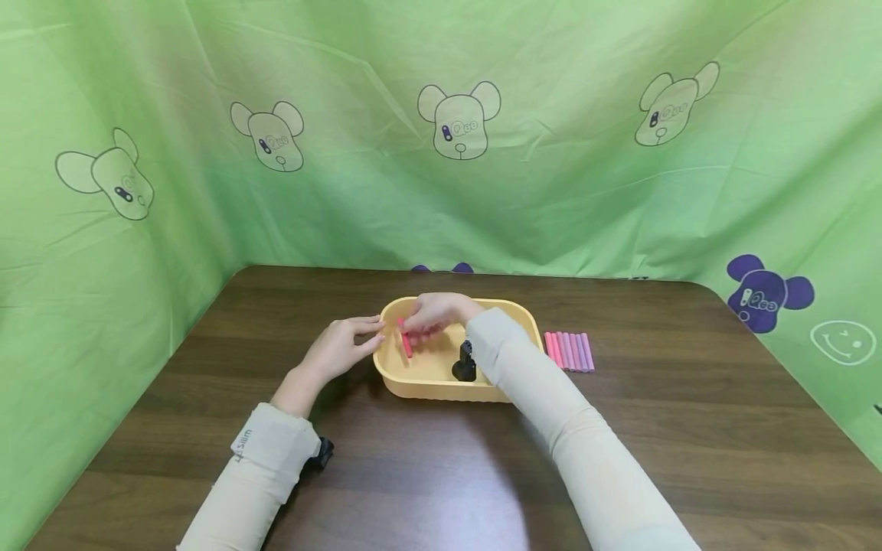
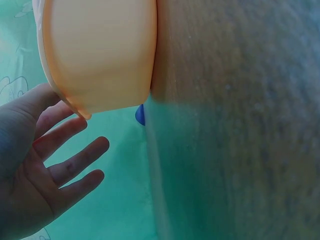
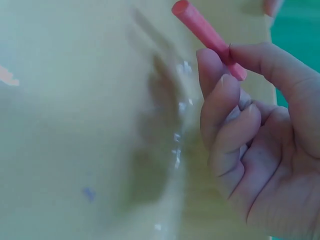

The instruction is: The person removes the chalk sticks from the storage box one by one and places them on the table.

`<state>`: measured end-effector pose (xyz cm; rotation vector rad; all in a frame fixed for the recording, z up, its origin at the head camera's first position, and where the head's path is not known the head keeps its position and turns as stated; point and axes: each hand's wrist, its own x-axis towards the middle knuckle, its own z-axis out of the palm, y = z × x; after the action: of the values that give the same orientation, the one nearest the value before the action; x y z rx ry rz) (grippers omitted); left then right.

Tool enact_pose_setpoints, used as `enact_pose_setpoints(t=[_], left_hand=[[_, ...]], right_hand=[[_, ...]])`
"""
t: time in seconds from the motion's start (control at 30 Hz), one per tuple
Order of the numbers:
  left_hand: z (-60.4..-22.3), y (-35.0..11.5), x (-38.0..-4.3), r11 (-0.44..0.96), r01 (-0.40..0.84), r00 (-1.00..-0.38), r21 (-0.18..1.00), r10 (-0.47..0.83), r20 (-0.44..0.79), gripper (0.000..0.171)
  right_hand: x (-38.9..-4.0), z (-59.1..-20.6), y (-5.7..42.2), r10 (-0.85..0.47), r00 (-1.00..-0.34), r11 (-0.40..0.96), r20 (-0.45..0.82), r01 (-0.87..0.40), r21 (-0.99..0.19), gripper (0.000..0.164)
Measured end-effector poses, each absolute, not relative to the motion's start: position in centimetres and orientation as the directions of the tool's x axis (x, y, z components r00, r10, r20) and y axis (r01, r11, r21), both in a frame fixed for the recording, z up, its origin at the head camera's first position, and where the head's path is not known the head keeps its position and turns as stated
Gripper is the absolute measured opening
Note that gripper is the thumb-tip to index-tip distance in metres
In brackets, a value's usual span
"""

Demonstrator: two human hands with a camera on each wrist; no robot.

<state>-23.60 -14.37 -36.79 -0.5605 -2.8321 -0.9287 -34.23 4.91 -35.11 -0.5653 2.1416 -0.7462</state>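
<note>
In the head view a shallow yellow plastic tub [image 1: 441,389] stands on the table. My right hand [image 1: 437,311] is inside its left half, pinching a pinkish-red round stick [image 3: 202,30], which looks like chalk, between thumb and forefinger. The other fingers of that hand curl toward the palm. At the tub's left end, my left hand [image 1: 338,348] rests its fingertips against the rim. The left wrist view shows those fingers [image 2: 80,162] spread and nearly straight, the thumb tip hidden behind the rim.
Right of the tub, several similar sticks [image 1: 569,352] lie side by side, running from pink to purple. A black wrist camera [image 1: 465,363] hangs under the right sleeve, over the tub. Green cloth [image 1: 537,191] hangs behind the brown wooden table [image 1: 427,467].
</note>
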Motion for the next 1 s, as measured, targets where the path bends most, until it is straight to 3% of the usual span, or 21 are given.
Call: enact_pose_setpoints(t=[0.57,1.0], left_hand=[[-36.7,-14.3,-23.5,0.741,0.382,-0.924,0.552,0.313,0.219,0.036],[-36.9,-14.4,-23.5,0.733,0.384,-0.923,0.561,0.312,0.224,0.037]], right_hand=[[-34.5,-33.2,8.2,-0.661,-0.605,0.611,-0.444,-0.091,-0.786,0.025],[-34.5,-32.4,10.9,-0.648,-0.630,0.598,-0.428,-0.073,-0.798,0.022]])
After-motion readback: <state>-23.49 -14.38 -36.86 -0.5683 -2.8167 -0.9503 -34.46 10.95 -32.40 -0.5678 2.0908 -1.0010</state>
